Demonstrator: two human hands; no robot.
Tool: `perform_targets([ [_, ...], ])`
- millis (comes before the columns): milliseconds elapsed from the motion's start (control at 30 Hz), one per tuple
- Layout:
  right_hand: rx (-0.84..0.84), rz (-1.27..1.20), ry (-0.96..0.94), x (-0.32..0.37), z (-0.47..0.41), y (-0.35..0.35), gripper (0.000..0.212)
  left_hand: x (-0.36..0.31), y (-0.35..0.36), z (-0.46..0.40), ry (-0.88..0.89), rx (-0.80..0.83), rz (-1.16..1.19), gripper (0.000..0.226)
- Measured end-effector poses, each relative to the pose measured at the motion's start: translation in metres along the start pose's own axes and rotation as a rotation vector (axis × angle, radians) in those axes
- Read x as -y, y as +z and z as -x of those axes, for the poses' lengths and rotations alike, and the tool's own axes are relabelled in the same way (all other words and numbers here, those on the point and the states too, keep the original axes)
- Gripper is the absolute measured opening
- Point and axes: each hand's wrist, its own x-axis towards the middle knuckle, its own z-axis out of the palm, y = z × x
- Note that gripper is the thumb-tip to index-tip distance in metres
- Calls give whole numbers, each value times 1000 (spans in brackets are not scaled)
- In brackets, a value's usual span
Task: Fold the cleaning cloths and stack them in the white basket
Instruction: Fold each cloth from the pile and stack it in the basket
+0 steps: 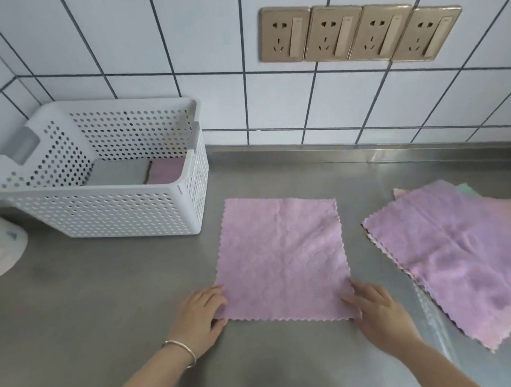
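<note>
Two folded cloths are already stacked in the white basket, upper left. A pink cloth at centre is pinched at its near corners by left hand and right hand, fingers clamped; an unfolded pile at right remains.

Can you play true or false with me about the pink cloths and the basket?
1. The white basket is empty. False: folded grey and pink cloths lie inside.
2. Both hands hold the spread pink cloth by its near corners. True: left hand, right hand.
3. That cloth is already folded in half. False: it lies flat and open.
4. A pile of more cloths waits to its right. True.
5. The basket stands right of the cloths. False: it stands left.
</note>
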Motion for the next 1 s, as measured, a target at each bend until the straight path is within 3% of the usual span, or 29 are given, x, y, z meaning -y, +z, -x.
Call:
perform_targets([
  [67,20,56,24,3,2,2,49,3,-1,3,-19,28,-52,41],
  [233,-23,102,65,19,11,6,66,-1,-3,11,-80,113,-143,61],
  [500,-98,147,-36,25,3,12,49,0,-2,-3,-81,99,-139,44],
  [633,-125,202,-82,27,-6,20,49,0,-2,-12,-49,-26,-68,39],
  [767,-150,199,-41,32,-18,14,52,-7,-15,-22,-175,-13,247,55],
  [833,-170,168,24,35,-22,11,50,-10,-26,-24,-213,24,313,46],
  [933,-218,96,149,38,-31,4,28,-8,-35,-29,-289,80,295,20],
  [1000,-236,54,199,38,-34,-2,21,-7,-41,-31,-298,92,313,21],
])
